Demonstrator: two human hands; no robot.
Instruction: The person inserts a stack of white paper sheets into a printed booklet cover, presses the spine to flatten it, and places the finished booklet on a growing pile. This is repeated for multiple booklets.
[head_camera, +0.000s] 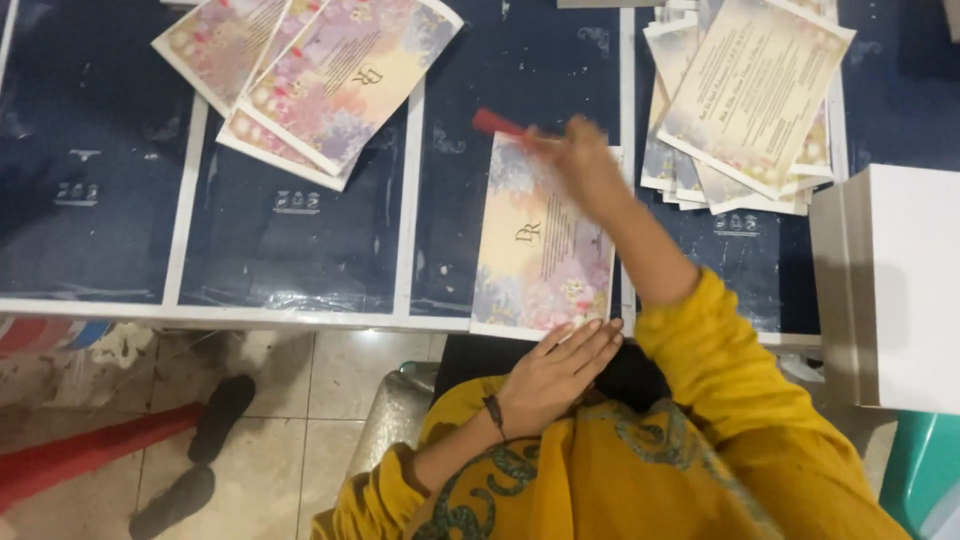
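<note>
1. Head view. Dark blue table (300, 250) with white dividing strips, tiled floor below; pair of black sandals (200, 450) on the floor.
2. Right hand (585, 165), blurred, closed round a red stick (497, 122) over the card (545, 240); card lies flat at the table's near edge.
3. Left hand (555, 375) open, fingers flat, tips touching the card's near edge; holds nothing.
4. Left pile (310, 70) of floral cards fanned at far left; right pile (750, 100) of paler cards beside the right hand.
5. White box (890, 290) at right; contents hidden. No other containers seen.
6. Risk, judged: card overhangs the edge slightly and could slip floorward if the left hand lifts; the right sleeve could drag the right pile askew.
</note>
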